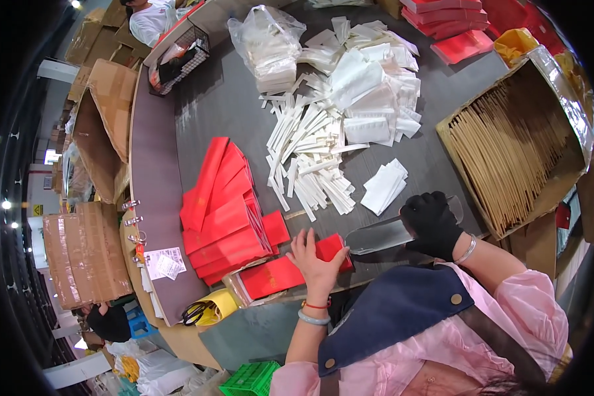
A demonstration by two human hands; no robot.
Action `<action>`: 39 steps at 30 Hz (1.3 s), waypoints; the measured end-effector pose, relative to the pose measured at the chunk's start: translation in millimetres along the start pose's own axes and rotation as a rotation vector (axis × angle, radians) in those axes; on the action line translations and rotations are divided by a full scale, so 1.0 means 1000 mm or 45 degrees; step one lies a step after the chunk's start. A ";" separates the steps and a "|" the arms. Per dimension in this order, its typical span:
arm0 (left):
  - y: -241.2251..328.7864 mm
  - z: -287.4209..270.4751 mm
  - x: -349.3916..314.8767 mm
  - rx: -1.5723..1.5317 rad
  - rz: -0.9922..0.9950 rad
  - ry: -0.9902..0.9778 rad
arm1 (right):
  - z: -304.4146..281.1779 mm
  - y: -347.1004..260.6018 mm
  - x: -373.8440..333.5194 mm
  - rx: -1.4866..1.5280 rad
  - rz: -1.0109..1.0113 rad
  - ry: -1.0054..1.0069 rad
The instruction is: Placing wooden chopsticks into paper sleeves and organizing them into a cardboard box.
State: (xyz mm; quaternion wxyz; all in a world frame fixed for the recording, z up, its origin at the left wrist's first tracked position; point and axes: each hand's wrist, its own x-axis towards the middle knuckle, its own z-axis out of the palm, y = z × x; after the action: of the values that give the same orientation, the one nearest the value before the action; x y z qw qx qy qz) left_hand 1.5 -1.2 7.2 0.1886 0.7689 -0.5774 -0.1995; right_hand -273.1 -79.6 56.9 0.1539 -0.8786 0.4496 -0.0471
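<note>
My left hand [319, 267] rests with its fingers spread on a long red paper sleeve [270, 278] lying by the table's near edge, its thumb at the sleeve's right end. In its black glove, my right hand [431, 223] has its fingers curled over a long clear plastic piece [379, 237] with rounded ends. The left end of that piece meets the right end of the red sleeve; whether it reaches inside, I cannot tell. Left of my hands fans a stack of flat red sleeves [228, 228]. A few white packets [385, 187] lie just beyond the plastic piece.
White paper strips [310, 165] and white packets [373, 79] are heaped mid-table, beside a plastic bag [267, 49]. At right stands a carton [455, 125] packed with thin brown pieces. Scissors [198, 312] sit at a yellow holder [221, 307]. Red boxes [465, 46] lie far right.
</note>
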 end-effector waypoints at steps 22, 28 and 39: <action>0.024 0.007 0.161 0.236 0.472 0.282 | 0.026 0.032 0.068 0.099 0.504 0.146; 0.049 0.026 0.119 -0.125 0.582 0.076 | 0.006 0.048 0.025 0.237 0.313 0.619; 0.090 0.055 0.111 -0.002 0.615 -0.044 | -0.025 0.195 -0.153 -0.122 1.234 0.695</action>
State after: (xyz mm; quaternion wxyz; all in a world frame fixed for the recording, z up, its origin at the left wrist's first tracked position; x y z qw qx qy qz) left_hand -72.2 -134.9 -2.5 0.2214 0.6048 -0.7476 -0.1622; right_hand -520.8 -68.9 28.5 -0.0041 -0.5332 0.8275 -0.1762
